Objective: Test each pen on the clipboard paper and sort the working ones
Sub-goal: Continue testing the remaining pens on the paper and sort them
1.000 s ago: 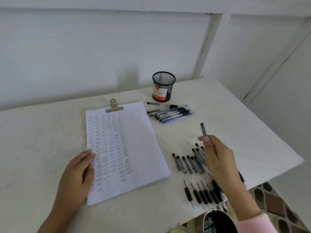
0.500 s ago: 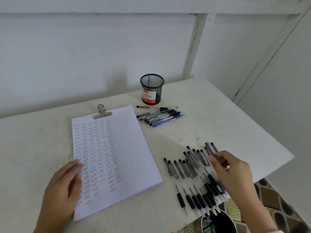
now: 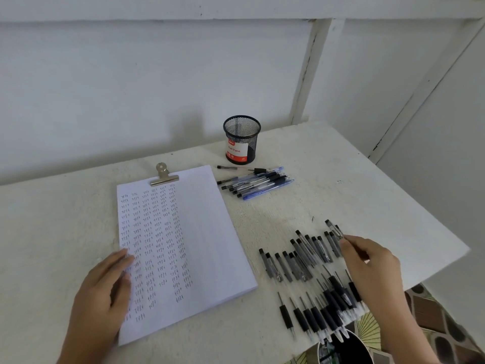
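Note:
The clipboard paper [image 3: 207, 232], held by a metal clip [image 3: 163, 176], carries columns of small handwritten test marks. My left hand [image 3: 102, 292] rests flat on its lower left edge. A row of black and grey pen caps [image 3: 296, 261] lies right of the paper. Below it, several uncapped pens [image 3: 315, 316] lie side by side with their tips pointing away from me. My right hand [image 3: 372, 266] is at the right end of the cap row, its thumb and forefinger pinching the near end of a pen cap [image 3: 337, 232]. A bundle of capped pens [image 3: 257, 182] lies further back.
A black mesh pen cup [image 3: 241, 139] with a red label stands behind the capped pens. A dark round container [image 3: 346, 350] sits below the table's front edge. The table's right edge [image 3: 420, 258] runs close behind my right hand. A white wall is behind.
My right hand has come down from holding a cap in the air to the right end of the cap row. My left hand has stayed on the paper.

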